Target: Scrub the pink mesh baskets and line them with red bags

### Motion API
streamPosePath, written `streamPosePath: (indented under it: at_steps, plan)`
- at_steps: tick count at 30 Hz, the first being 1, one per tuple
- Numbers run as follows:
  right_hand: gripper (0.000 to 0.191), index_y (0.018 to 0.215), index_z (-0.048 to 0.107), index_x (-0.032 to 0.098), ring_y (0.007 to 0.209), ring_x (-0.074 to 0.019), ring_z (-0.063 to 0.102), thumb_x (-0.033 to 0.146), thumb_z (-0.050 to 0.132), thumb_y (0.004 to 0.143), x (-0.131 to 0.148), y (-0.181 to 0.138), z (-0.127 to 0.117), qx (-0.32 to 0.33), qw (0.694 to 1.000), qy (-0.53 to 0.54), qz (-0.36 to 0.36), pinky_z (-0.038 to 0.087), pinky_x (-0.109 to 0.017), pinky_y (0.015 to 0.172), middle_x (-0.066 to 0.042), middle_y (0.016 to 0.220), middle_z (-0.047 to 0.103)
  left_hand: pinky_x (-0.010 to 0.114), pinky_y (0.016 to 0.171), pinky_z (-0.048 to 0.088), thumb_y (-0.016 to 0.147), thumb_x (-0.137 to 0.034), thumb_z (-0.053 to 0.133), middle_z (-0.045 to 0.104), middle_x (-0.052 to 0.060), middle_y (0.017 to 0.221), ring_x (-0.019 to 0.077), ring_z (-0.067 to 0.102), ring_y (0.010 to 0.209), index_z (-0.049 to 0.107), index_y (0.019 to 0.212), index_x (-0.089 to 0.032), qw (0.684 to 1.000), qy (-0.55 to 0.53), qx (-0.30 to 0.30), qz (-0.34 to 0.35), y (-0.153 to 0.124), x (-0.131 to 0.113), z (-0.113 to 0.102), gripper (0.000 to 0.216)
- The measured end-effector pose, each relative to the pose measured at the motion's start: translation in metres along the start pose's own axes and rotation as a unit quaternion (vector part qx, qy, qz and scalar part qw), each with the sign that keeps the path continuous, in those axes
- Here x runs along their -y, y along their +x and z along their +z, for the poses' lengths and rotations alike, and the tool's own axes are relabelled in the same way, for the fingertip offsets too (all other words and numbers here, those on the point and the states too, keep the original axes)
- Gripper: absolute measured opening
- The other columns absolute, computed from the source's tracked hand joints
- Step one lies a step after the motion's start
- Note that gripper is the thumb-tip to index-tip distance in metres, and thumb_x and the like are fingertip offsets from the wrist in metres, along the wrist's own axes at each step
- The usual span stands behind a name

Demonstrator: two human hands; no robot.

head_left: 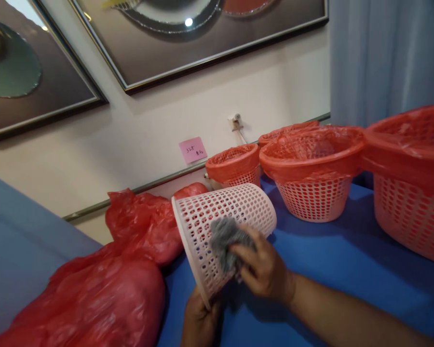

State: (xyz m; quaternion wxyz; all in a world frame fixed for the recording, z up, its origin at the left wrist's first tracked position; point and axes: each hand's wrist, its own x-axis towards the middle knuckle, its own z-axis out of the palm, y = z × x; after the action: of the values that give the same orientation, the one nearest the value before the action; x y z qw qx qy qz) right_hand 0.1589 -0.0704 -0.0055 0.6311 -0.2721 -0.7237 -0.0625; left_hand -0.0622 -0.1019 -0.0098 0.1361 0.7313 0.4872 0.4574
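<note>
A white perforated plastic basket lies tilted on its side above the blue tabletop, its rim toward the lower left. My left hand grips the rim from below, with some fingers hidden behind or inside the basket. Pressed against the basket's outer wall is a grey cloth. My right hand is closed on that cloth, fingers bent around it.
Several white baskets lined with red plastic bags, including a middle one and a large one, stand at the right. Filled red plastic bags lie left on the blue tabletop. A pink note and framed pictures are on the wall.
</note>
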Motion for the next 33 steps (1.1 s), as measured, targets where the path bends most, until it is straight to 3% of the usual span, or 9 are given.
streamPosePath:
  at_steps: [4,6,10,14,18,23,26,29,33]
  plan:
    - [0.058,0.145,0.054,0.025,0.145,-0.0346,0.046,0.012,0.056,0.088,-0.031,0.000,-0.007,-0.027,0.993,-0.009,0.118,0.044,-0.058,0.118,-0.014,0.160,0.037,0.041,0.091,0.062,0.095,-0.045,0.062,0.080,0.010,0.107,0.0265,0.077,0.097,0.083,0.100,-0.023,0.998,0.026,0.048,0.013,0.001,-0.013,0.002,0.031]
    - [0.058,0.145,0.055,0.026,0.146,-0.0347,0.044,0.012,0.057,0.089,-0.034,-0.001,-0.009,-0.029,0.992,0.007,0.123,0.042,-0.059,0.119,-0.014,0.160,0.037,0.039,0.090,0.062,0.093,-0.039,0.065,0.078,0.011,0.111,0.0264,0.075,0.100,0.080,0.108,-0.021,0.998,0.054,0.019,0.015,0.001,-0.023,0.000,0.028]
    - [0.057,0.146,0.054,0.026,0.147,-0.0345,0.043,0.012,0.057,0.090,-0.023,-0.005,-0.008,-0.014,0.992,0.035,0.119,0.042,-0.059,0.119,-0.014,0.159,0.037,0.030,0.073,0.060,0.088,-0.036,0.071,0.076,0.007,0.093,0.0213,0.072,0.081,0.076,0.112,-0.018,0.991,0.102,-0.070,0.042,0.010,-0.047,-0.005,0.030]
    - [0.055,0.146,0.055,0.026,0.146,-0.0348,0.044,0.014,0.058,0.092,-0.021,-0.008,-0.006,-0.012,0.992,0.041,0.122,0.043,-0.058,0.119,-0.014,0.158,0.038,0.026,0.072,0.057,0.093,-0.034,0.068,0.075,0.004,0.090,0.0176,0.070,0.076,0.073,0.117,-0.018,0.980,0.115,-0.147,0.067,0.030,-0.063,-0.002,0.030]
    - [0.053,0.146,0.055,0.027,0.144,-0.0343,0.047,0.016,0.059,0.094,-0.026,-0.011,-0.005,-0.012,0.990,0.043,0.135,0.043,-0.059,0.118,-0.013,0.157,0.040,0.024,0.066,0.049,0.100,-0.028,0.057,0.067,-0.001,0.076,0.0132,0.061,0.065,0.074,0.104,-0.018,0.970,0.148,-0.171,0.090,0.041,-0.057,0.008,0.019]
    - [0.049,0.144,0.057,0.027,0.144,-0.0338,0.047,0.019,0.058,0.096,-0.026,-0.017,0.000,0.007,0.988,0.047,0.148,0.044,-0.059,0.118,-0.013,0.157,0.041,0.024,0.059,0.042,0.101,-0.024,0.056,0.048,-0.005,0.067,0.0113,0.050,0.058,0.064,0.077,-0.019,0.958,0.172,-0.203,0.104,0.034,-0.032,0.013,0.026]
    - [0.048,0.144,0.057,0.028,0.145,-0.0337,0.047,0.020,0.058,0.096,-0.024,-0.019,0.002,0.017,0.987,0.055,0.149,0.045,-0.058,0.117,-0.012,0.158,0.041,0.026,0.072,0.050,0.101,-0.022,0.057,0.062,0.001,0.085,0.0150,0.060,0.075,0.070,0.101,-0.020,0.951,0.172,-0.229,0.118,0.030,-0.022,0.013,0.014]
    - [0.048,0.144,0.057,0.028,0.143,-0.0342,0.049,0.020,0.058,0.097,-0.023,-0.020,0.002,0.018,0.985,0.055,0.160,0.046,-0.059,0.116,-0.012,0.158,0.041,0.036,0.090,0.051,0.102,-0.020,0.056,0.071,0.009,0.113,0.0218,0.064,0.099,0.055,0.145,-0.021,0.925,0.219,-0.269,0.156,0.031,-0.016,0.014,0.043]
    - [0.047,0.144,0.058,0.027,0.143,-0.0348,0.049,0.022,0.058,0.097,-0.024,-0.024,0.002,0.023,0.985,0.047,0.167,0.048,-0.057,0.115,-0.012,0.158,0.042,0.045,0.101,0.045,0.101,-0.015,0.056,0.071,0.012,0.127,0.0277,0.061,0.116,0.041,0.158,-0.025,0.898,0.284,-0.277,0.193,0.033,-0.013,0.016,0.059]
